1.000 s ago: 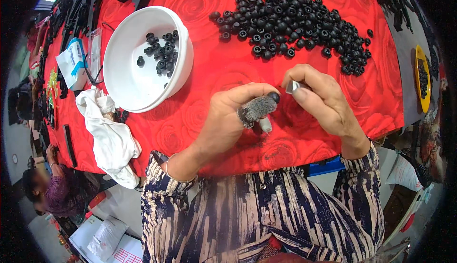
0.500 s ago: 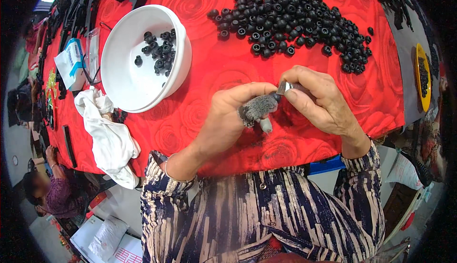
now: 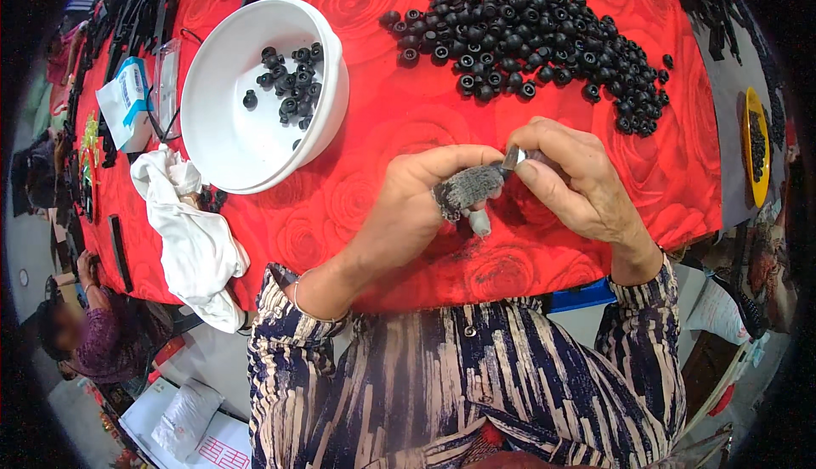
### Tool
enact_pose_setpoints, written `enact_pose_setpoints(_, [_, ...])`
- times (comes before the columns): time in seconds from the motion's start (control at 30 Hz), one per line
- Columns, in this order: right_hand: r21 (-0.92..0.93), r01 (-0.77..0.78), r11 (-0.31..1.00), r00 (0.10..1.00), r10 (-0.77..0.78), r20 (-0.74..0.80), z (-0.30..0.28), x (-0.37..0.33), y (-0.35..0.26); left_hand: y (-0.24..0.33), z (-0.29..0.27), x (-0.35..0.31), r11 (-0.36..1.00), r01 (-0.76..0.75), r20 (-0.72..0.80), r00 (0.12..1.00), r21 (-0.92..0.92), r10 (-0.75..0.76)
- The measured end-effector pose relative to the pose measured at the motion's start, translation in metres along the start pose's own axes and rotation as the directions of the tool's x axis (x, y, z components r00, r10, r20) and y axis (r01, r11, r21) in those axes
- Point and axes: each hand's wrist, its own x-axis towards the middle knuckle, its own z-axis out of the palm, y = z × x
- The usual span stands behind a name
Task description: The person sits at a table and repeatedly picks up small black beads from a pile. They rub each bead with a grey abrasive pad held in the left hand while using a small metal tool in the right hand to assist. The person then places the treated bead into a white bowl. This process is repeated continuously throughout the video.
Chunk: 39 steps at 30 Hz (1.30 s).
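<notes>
My left hand (image 3: pixel 421 201) has a grey knitted cover (image 3: pixel 470 187) on its thumb and is closed around a small piece, most of it hidden; a pale stub (image 3: pixel 480 221) pokes out below. My right hand (image 3: pixel 578 184) pinches a small metal blade (image 3: pixel 512 158) whose tip rests against the grey cover. A large heap of small black rubber parts (image 3: pixel 535 40) lies on the red rose-patterned tablecloth (image 3: pixel 399 121) just beyond both hands. The white bowl (image 3: pixel 234 129) at the left holds several of the same black parts (image 3: pixel 293 87).
A crumpled white cloth (image 3: pixel 191 231) hangs over the table's near left edge. A yellow dish (image 3: pixel 756 142) with black parts sits at the far right. Black strips and a small white-and-blue packet (image 3: pixel 127 99) lie at the far left. Another person (image 3: pixel 85 333) is at the lower left.
My right hand has brought the blade in against the piece held in my left hand; the two hands now touch. The bowl and heap have not moved on the table.
</notes>
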Motion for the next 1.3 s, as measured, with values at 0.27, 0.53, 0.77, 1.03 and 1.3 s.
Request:
enact_pose_setpoints(0.27, [-0.025,0.083,0.996,0.995,-0.081,0.057,-0.003,0.003,0.005,0.003,-0.004,0.0,0.997,0.07,0.048,0.996,-0.025,-0.069])
enact_pose_setpoints(0.53, [-0.007,0.142,0.99,0.988,-0.142,0.066,-0.001,0.003,0.013,-0.004,-0.005,0.001,0.997,0.07,0.009,0.997,0.01,-0.07])
enact_pose_setpoints(0.77, [-0.1,0.364,0.926,0.924,-0.345,0.166,0.012,0.0,0.008,-0.003,-0.009,0.011,0.981,-0.044,-0.035,0.999,-0.187,0.038])
enact_pose_setpoints(1.03, [-0.117,0.22,0.969,0.957,-0.237,-0.165,0.003,0.003,-0.002,-0.008,-0.01,0.007,0.909,0.09,0.101,0.993,-0.406,-0.053])
enact_pose_setpoints(1.3, [-0.356,0.431,0.829,0.837,-0.515,-0.185,0.015,0.001,0.005,-0.016,-0.012,0.005,0.918,0.242,0.153,0.967,-0.316,-0.202])
